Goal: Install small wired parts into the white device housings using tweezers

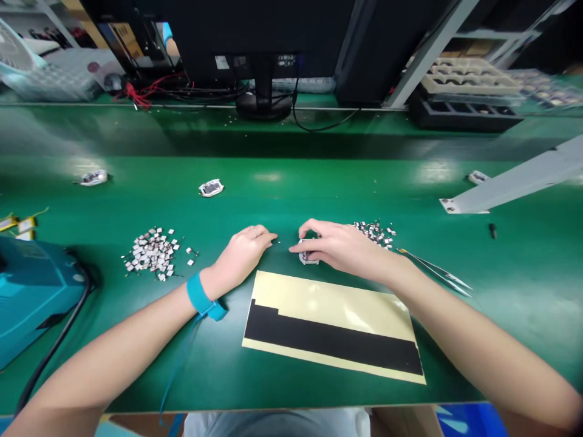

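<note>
My right hand curls over a small white electronic housing with dark parts inside. Its thumb and fingers are round the housing, which stands on the green mat and is partly covered by them. A short way to the left, my left hand rests on the mat, fingers drawn together and fingertips down by a tiny piece. Whatever those fingertips pinch is too small to make out. Below the hands lies a yellowish backing sheet with a black adhesive strip.
Piles of small white-and-dark components lie at left and right. Tweezers lie beside my right forearm. More housings sit farther back. A teal machine stands left, a metal bracket right, a monitor behind.
</note>
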{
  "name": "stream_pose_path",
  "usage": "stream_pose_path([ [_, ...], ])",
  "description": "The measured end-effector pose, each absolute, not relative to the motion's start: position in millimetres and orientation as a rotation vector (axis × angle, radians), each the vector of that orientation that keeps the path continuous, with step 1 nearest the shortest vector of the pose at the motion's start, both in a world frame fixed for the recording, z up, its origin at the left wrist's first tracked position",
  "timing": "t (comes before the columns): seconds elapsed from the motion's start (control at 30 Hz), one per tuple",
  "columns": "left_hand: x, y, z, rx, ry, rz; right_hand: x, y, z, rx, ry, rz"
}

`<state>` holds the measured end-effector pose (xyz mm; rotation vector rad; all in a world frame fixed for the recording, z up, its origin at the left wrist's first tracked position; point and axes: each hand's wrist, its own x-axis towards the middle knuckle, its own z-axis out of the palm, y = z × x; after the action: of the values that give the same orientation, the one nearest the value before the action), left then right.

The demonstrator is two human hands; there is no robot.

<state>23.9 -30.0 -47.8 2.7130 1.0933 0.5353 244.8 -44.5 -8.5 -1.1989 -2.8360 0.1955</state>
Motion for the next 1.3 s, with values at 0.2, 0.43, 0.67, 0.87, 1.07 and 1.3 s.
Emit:
stream_pose_path([
  [0.2, 38.2, -61.1, -33.9, 2.785, 0.945, 0.556, 234.7, -31.9, -25.3, -1.096, -2.865, 0.239],
  [0.43, 49.5, -57.0, -51.4, 3.035, 0.809, 0.413, 239.3, -45.6, -33.1, -1.566, -2.255, 0.524],
  [0.67, 44.0, -39.1, -45.7, 2.798, 0.776, 0.606, 249.8, -65.5, -32.0, -1.675, -2.357, 0.318],
  [0.87, 53.0, -32.7, -44.5, 2.823, 0.730, 0.699, 243.1, -71.8, -47.5, -1.626, -2.435, 0.287],
  [1.07, 57.1, -33.2, -45.7, 2.929, 0.706, 0.498, 243.1, -67.4, -56.0, -1.444, -2.383, 0.425],
  [1.3, 58.5, -35.3, -41.8, 2.966, 0.626, 0.527, 244.9, -66.1, -59.7, -1.361, -2.341, 0.495],
])
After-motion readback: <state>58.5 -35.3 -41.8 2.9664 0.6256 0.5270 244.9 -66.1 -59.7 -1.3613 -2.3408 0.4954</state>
